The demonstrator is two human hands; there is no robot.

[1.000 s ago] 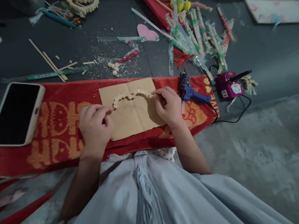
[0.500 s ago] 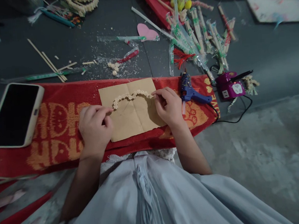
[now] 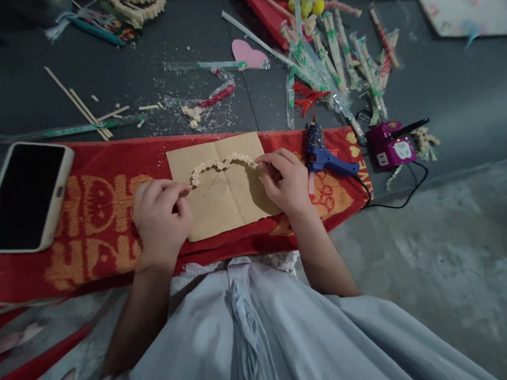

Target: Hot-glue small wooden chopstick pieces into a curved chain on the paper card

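Observation:
A cream-coloured curved strip (image 3: 222, 164), built of many small stick pieces, arches in two humps over a creased sheet of brown paper (image 3: 214, 214). My left hand (image 3: 163, 214) pinches its left end between thumb and forefinger. At the other end, my right hand (image 3: 284, 180) has its fingers closed on the strip's tip. The paper lies on a red towel (image 3: 150, 156) with orange patterns. Just right of my right hand lies a blue glue gun (image 3: 326, 156), its nozzle pointing away from me.
A phone (image 3: 26, 196) lies at the left on the towel. Behind are loose sticks (image 3: 76, 103), a pink paper heart (image 3: 250, 54), crumbs and several wrapped chopsticks (image 3: 335, 52). A purple power socket (image 3: 390, 146) with a cable stands at the right table edge.
Almost nothing differs. Both hands keep hold of the strip's ends, and the view has shifted very slightly.

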